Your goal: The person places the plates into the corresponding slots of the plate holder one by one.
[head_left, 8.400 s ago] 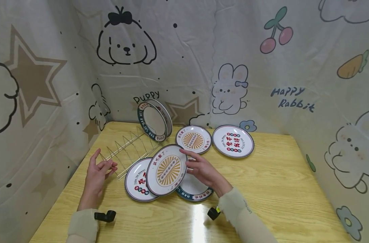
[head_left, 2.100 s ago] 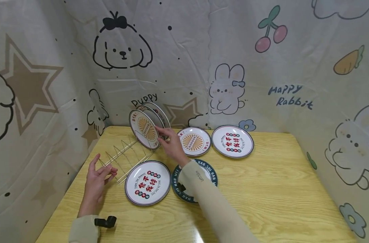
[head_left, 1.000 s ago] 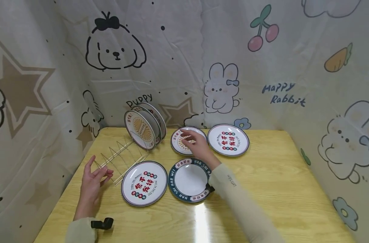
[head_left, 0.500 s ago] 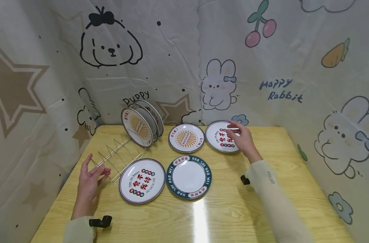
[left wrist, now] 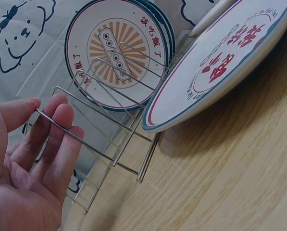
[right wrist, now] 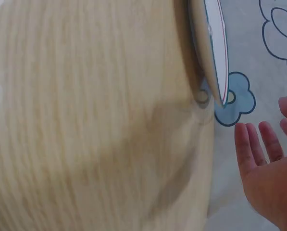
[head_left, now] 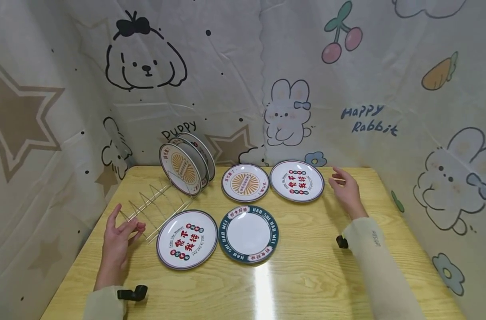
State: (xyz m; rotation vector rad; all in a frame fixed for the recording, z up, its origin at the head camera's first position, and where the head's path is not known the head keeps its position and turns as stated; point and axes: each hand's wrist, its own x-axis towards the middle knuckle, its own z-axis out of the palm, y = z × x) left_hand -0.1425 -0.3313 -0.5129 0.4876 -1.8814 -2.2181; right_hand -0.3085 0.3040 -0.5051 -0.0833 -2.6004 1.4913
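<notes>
My left hand (head_left: 117,242) pinches the near end wire of a metal dish rack (head_left: 157,204); in the left wrist view its thumb and fingers (left wrist: 61,118) meet at that wire. Several plates stand on edge at the rack's far end, the front one a sunburst plate (head_left: 181,170). My right hand (head_left: 347,191) holds nothing, its fingers loosely bent, just right of a red-lettered plate (head_left: 296,181) lying flat at the back. In the right wrist view that hand (right wrist: 270,178) is apart from the plate's rim (right wrist: 220,57).
On the wooden table (head_left: 307,275) lie another sunburst plate (head_left: 244,183), a green-rimmed plate (head_left: 248,233) and a second red-lettered plate (head_left: 187,240) beside the rack. A printed curtain (head_left: 227,80) hangs behind and along the sides.
The sunburst plate my right hand held now stands in the rack, released. Since then that hand has moved right, past the flat back plates. My left hand stays at the rack.
</notes>
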